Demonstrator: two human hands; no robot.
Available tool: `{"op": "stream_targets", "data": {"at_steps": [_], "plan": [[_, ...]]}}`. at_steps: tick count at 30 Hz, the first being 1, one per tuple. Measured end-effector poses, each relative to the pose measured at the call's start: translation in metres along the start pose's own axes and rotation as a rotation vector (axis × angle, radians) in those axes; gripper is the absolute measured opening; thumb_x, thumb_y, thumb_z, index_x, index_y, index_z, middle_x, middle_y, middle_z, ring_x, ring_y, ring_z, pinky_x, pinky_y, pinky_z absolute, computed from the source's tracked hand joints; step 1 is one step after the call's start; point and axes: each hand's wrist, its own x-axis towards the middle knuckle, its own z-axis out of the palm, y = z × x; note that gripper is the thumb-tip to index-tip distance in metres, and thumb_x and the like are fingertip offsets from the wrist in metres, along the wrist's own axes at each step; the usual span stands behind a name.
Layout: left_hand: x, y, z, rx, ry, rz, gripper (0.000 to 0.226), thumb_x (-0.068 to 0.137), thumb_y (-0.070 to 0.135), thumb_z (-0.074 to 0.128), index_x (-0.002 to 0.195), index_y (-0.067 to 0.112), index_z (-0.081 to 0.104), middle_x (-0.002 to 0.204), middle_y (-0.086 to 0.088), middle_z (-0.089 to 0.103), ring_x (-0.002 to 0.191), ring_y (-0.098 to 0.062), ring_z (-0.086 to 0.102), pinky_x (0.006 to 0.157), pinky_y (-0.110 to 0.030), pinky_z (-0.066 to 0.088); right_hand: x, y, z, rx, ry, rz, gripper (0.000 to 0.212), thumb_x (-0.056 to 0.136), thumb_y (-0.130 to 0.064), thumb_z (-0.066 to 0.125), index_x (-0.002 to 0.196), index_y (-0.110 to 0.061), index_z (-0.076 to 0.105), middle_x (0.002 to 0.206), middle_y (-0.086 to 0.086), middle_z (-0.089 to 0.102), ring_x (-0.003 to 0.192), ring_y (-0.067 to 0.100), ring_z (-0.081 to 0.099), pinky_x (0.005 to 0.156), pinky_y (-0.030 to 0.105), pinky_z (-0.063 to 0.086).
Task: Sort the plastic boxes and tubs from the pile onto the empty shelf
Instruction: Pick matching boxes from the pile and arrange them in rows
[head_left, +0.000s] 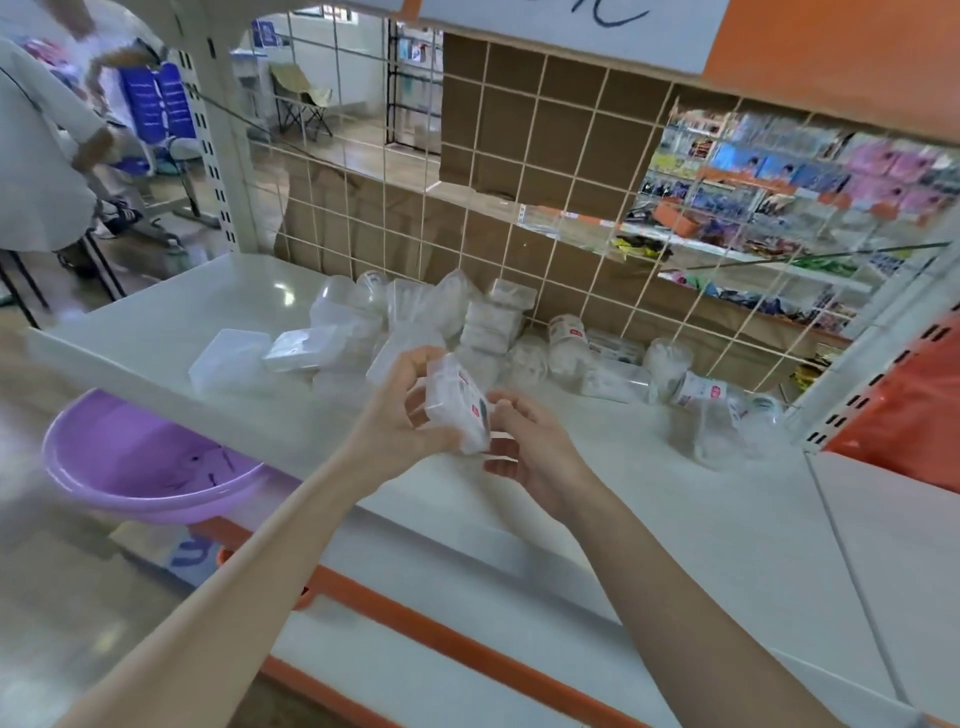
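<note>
Both hands hold one small clear plastic box with a red-and-white label, tilted, above the white shelf. My left hand grips its left side, fingers curled over the top. My right hand pinches its right edge from below. Behind it, against the wire grid, lies the pile of clear boxes and tubs. A flat square box sits at the pile's left end. Round tubs lie on their sides to the right.
A purple basin sticks out from under the shelf at the left. A wire grid back panel closes off the rear. An orange-and-white upright bounds the right side. A person in white stands at far left.
</note>
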Motion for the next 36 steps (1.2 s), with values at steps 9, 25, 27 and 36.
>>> {"op": "stream_targets", "data": {"at_steps": [9,25,27,36], "plan": [[-0.004,-0.010,0.010,-0.072,-0.120,-0.022,0.071,0.059,0.002,0.072,0.118,0.029,0.041,0.116,0.001,0.055,0.100,-0.006,0.061,0.071,-0.022,0.052,-0.013,0.004,-0.018,0.188,-0.001,0.040,0.021,0.092,-0.003,0.048,0.101,-0.019,0.058,0.080,0.001,0.066,0.062,0.015,0.058,0.056,0.027,0.048],[-0.005,-0.013,0.023,0.112,-0.051,-0.172,0.044,0.091,0.002,0.049,0.111,0.040,0.041,0.105,0.007,0.062,0.089,-0.004,0.060,0.067,-0.018,0.051,-0.012,0.017,-0.005,0.218,0.253,0.028,0.017,0.087,-0.002,0.056,0.075,-0.011,0.048,0.080,0.011,0.065,0.068,0.022,0.058,0.062,0.029,0.049],[-0.003,-0.009,0.021,0.177,-0.085,-0.179,0.046,0.092,0.001,0.039,0.116,0.041,0.040,0.108,0.007,0.060,0.093,-0.006,0.058,0.069,-0.022,0.049,-0.012,0.023,-0.009,0.018,0.246,-0.019,0.017,0.086,-0.004,0.058,0.074,-0.013,0.051,0.083,0.007,0.064,0.069,0.018,0.058,0.060,0.025,0.045],[0.007,-0.009,0.016,0.354,-0.208,-0.200,0.027,0.099,0.011,0.034,0.105,0.021,0.058,0.077,0.008,0.056,0.071,-0.005,0.048,0.060,-0.017,0.040,-0.007,0.029,-0.040,-0.980,-0.041,-0.662,0.073,0.065,-0.008,0.067,0.135,-0.009,0.045,0.142,0.003,0.031,0.131,0.014,0.022,0.106,0.018,0.016]]}}
